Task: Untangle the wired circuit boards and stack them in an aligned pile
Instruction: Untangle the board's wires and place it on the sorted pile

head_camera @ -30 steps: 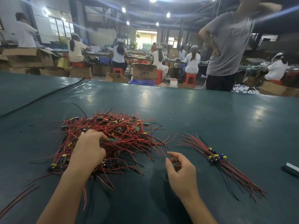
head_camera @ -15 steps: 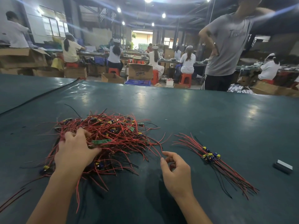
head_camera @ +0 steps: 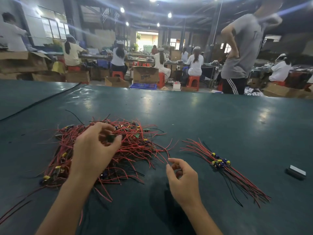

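A tangled heap of small circuit boards with red and black wires (head_camera: 135, 148) lies on the dark green table (head_camera: 203, 119), left of centre. My left hand (head_camera: 94, 150) is raised over the heap, thumb and fingers pinched on one small dark board (head_camera: 111, 138) whose wires trail down into the tangle. My right hand (head_camera: 182, 177) hovers at the heap's right edge, fingers curled, with thumb and forefinger at the end of a red wire; whether it grips the wire I cannot tell. To the right lies an aligned bundle of boards (head_camera: 220, 162), wires fanning out both ways.
A small black and silver block (head_camera: 296, 172) rests near the table's right edge. Loose wires (head_camera: 15, 211) lie at the lower left. A person in a grey shirt (head_camera: 242, 51) stands behind the far edge; seated workers, cardboard boxes and red stools fill the background.
My left hand has lifted off the heap and moved right, drawing a small board up between its fingers. My right hand has barely shifted.
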A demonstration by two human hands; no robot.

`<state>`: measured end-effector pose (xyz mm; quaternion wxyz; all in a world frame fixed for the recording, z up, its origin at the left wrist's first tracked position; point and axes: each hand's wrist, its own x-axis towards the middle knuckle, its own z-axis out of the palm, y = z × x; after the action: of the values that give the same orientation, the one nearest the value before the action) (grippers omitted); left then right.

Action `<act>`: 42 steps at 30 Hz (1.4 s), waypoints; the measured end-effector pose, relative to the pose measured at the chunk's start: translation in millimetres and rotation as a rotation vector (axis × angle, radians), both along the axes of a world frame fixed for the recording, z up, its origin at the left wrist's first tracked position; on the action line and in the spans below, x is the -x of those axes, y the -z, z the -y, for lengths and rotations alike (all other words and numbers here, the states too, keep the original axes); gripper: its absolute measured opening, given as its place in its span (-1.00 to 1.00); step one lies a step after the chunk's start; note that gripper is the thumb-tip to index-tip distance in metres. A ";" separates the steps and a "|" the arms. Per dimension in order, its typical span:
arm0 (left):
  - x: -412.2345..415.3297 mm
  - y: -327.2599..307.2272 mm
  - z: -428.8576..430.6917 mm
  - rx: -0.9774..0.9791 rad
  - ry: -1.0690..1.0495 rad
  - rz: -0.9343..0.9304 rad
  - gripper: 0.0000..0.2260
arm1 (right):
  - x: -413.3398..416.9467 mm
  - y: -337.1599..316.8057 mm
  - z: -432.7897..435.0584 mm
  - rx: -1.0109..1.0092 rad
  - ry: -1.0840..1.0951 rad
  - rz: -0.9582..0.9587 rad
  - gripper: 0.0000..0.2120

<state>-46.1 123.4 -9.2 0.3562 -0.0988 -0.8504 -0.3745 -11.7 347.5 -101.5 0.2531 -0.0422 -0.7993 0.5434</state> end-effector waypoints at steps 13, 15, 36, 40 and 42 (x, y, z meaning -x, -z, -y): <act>-22.6 58.9 -86.6 0.101 0.482 -0.296 -0.73 | -17.8 -31.1 26.6 0.540 -0.281 -0.049 -0.64; -23.7 61.2 -87.7 0.079 0.525 -0.289 -0.69 | -18.9 -32.1 25.3 0.575 -0.253 -0.068 -0.66; -15.7 68.0 -91.9 -0.952 0.597 0.617 -0.74 | -13.0 -22.1 17.1 0.211 -0.282 -0.114 -0.70; -9.8 70.5 -93.0 -1.088 0.519 0.590 -0.79 | -9.0 -20.5 17.3 0.326 -0.125 0.065 -0.69; -8.2 71.3 -93.6 -1.108 0.511 0.582 -0.77 | -7.1 -22.8 17.5 0.489 -0.080 0.205 -0.70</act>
<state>-37.9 217.0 -80.5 0.0108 0.0053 -0.5439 -0.8391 -4.6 330.0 -78.7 0.1315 -0.1253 -0.6668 0.7228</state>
